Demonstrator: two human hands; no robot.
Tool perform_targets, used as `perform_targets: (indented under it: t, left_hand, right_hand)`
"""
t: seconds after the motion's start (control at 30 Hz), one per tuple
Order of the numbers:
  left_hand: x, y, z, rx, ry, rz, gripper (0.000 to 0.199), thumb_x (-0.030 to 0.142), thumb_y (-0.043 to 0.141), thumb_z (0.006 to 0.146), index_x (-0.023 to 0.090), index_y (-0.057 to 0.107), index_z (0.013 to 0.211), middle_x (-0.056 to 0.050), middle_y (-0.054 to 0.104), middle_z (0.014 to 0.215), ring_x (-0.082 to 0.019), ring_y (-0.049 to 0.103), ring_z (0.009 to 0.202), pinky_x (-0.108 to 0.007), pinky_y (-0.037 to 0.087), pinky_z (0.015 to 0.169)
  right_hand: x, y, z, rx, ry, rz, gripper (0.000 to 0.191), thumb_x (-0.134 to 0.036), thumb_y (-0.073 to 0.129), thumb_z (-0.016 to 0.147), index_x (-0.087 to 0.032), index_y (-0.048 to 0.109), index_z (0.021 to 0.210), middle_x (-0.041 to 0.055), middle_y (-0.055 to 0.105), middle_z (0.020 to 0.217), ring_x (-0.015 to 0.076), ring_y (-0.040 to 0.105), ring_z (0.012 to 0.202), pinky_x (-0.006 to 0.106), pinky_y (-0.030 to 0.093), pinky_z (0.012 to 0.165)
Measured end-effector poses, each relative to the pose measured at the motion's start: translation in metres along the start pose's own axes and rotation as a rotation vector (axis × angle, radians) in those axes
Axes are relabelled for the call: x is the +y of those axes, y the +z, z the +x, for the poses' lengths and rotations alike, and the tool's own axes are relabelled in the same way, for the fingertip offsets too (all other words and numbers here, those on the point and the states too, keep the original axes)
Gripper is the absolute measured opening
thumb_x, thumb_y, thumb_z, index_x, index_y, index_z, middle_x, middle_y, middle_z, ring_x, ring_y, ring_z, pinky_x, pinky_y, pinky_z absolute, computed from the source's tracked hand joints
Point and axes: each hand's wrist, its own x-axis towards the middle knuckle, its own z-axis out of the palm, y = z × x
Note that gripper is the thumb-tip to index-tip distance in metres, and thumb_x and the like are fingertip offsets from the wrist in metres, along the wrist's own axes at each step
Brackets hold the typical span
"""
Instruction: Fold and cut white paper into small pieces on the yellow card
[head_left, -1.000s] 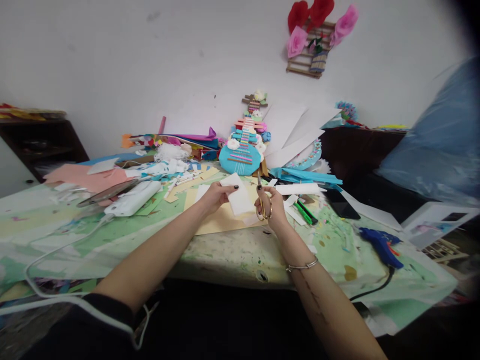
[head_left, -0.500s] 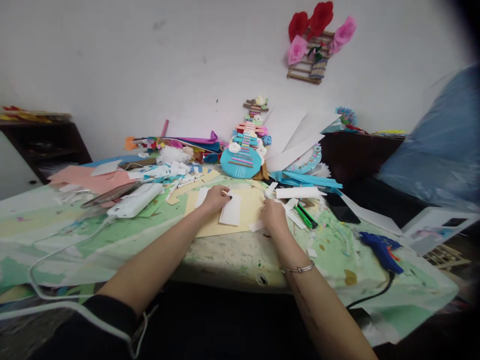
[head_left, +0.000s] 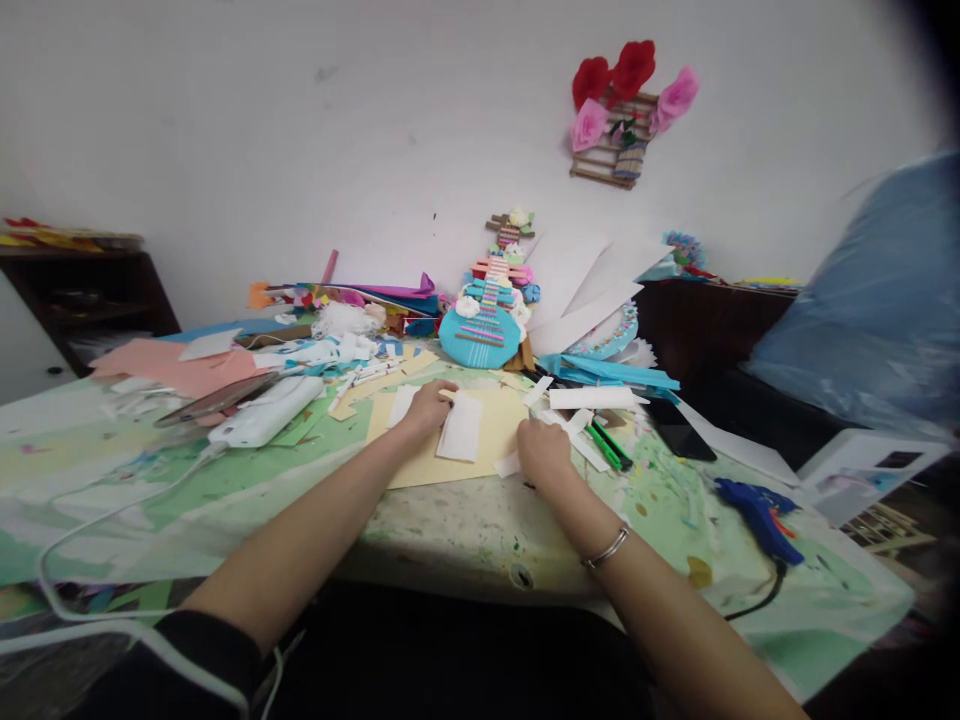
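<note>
A folded-looking white piece of paper [head_left: 459, 432] lies over a pale yellow sheet [head_left: 491, 420] at the front of the table. My left hand [head_left: 429, 408] is closed on the upper left corner of that white paper, thumb and fingers together. At the yellow sheet's right edge, my right hand [head_left: 544, 452] is curled with its knuckles up. Whatever it grips is hidden beneath the fingers. White paper strips [head_left: 579, 425] lie around this hand, and a green utility knife [head_left: 609, 445] is just to its right.
Behind the sheet stands a blue paper lute [head_left: 480, 338]. A blue glue gun [head_left: 761, 515] with a black cord and a dark phone [head_left: 681, 430] are on the right. To the left lie a white power bank [head_left: 266, 410] with a cable and pink paper [head_left: 180, 368].
The view has tilted up slightly. My right hand has shifted a little down and towards me, with its wrist turned. My left hand still holds the white paper at its corner.
</note>
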Motion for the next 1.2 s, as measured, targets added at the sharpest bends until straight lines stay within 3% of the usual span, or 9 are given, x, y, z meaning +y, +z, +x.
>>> perform_targets:
  t: [0.2,0.3,0.37,0.4,0.53,0.77,0.93,1.07,1.2]
  left_hand:
    - [0.009,0.002,-0.008,-0.054,-0.024,-0.112,0.044,0.000,0.048,0.063,0.017,0.056,0.103,-0.002,0.060,0.069,-0.012,0.057,0.055,-0.018,0.041,0.045]
    - [0.019,0.002,-0.015,-0.095,-0.037,-0.166,0.042,0.002,0.049,0.065,0.017,0.055,0.104,-0.002,0.062,0.072,-0.012,0.059,0.056,-0.019,0.045,0.049]
    - [0.023,0.002,-0.017,-0.108,-0.046,-0.184,0.042,0.002,0.050,0.065,0.017,0.055,0.104,-0.002,0.062,0.072,-0.011,0.058,0.053,-0.021,0.045,0.050]
    - [0.024,0.002,-0.017,-0.108,-0.048,-0.189,0.043,0.002,0.051,0.065,0.017,0.055,0.105,-0.001,0.062,0.071,-0.011,0.058,0.052,-0.021,0.045,0.049]
    - [0.025,0.001,-0.018,-0.084,-0.038,-0.196,0.046,0.000,0.052,0.061,0.015,0.055,0.105,0.000,0.060,0.067,-0.010,0.055,0.049,-0.019,0.041,0.047]
    - [0.027,0.000,-0.020,-0.084,0.005,-0.174,0.048,0.003,0.053,0.063,0.014,0.056,0.109,-0.001,0.063,0.070,-0.011,0.057,0.054,-0.020,0.043,0.052]
    - [0.023,-0.004,-0.015,-0.003,0.041,-0.055,0.042,0.006,0.055,0.064,0.014,0.059,0.104,-0.001,0.063,0.067,-0.012,0.056,0.053,-0.021,0.042,0.052]
    - [0.019,-0.011,-0.008,0.159,0.082,0.070,0.037,0.007,0.053,0.065,0.015,0.059,0.100,-0.003,0.065,0.072,-0.016,0.059,0.064,-0.025,0.045,0.062]
    - [0.018,-0.017,-0.004,0.290,0.114,0.150,0.034,0.006,0.048,0.069,0.015,0.056,0.100,-0.005,0.065,0.079,-0.019,0.061,0.076,-0.029,0.046,0.071]
  right_hand:
    - [0.006,-0.002,0.030,0.071,-0.127,0.152,0.019,-0.017,0.050,0.086,-0.008,0.065,0.093,0.0215,0.067,0.093,0.0299,0.059,0.100,0.038,0.042,0.081]
    - [-0.004,0.007,0.050,0.073,-0.161,0.358,0.036,-0.038,0.055,0.084,-0.014,0.056,0.112,0.0111,0.069,0.093,0.0197,0.064,0.086,0.027,0.046,0.069]
    - [-0.009,0.017,0.059,-0.002,-0.056,0.919,0.038,-0.035,0.070,0.070,-0.014,0.061,0.100,0.0080,0.070,0.082,0.0179,0.064,0.072,0.024,0.045,0.060]
    - [-0.010,0.022,0.061,-0.023,-0.053,0.998,0.030,-0.033,0.071,0.068,-0.014,0.063,0.091,0.0056,0.069,0.075,0.0157,0.063,0.065,0.023,0.044,0.057]
    - [-0.007,0.034,0.059,-0.074,-0.060,1.198,0.015,-0.027,0.069,0.067,-0.013,0.062,0.069,0.0032,0.066,0.061,0.0098,0.056,0.048,0.019,0.039,0.046]
    - [0.002,0.033,0.055,-0.072,-0.015,1.437,0.020,-0.025,0.071,0.056,-0.013,0.057,0.064,0.0014,0.063,0.052,0.0065,0.049,0.039,0.016,0.031,0.037]
    - [0.003,0.034,0.056,-0.032,0.017,1.548,0.024,-0.024,0.073,0.051,-0.013,0.055,0.063,-0.0002,0.060,0.048,0.0064,0.048,0.036,0.015,0.032,0.035]
    - [0.005,0.027,0.055,0.095,0.079,1.629,0.027,-0.028,0.072,0.057,-0.016,0.051,0.070,-0.0032,0.058,0.051,0.0099,0.057,0.040,0.015,0.038,0.036]
    - [0.005,0.018,0.052,0.272,0.069,1.709,0.028,-0.034,0.068,0.065,-0.018,0.048,0.078,-0.0015,0.064,0.062,0.0145,0.067,0.057,0.021,0.052,0.053]
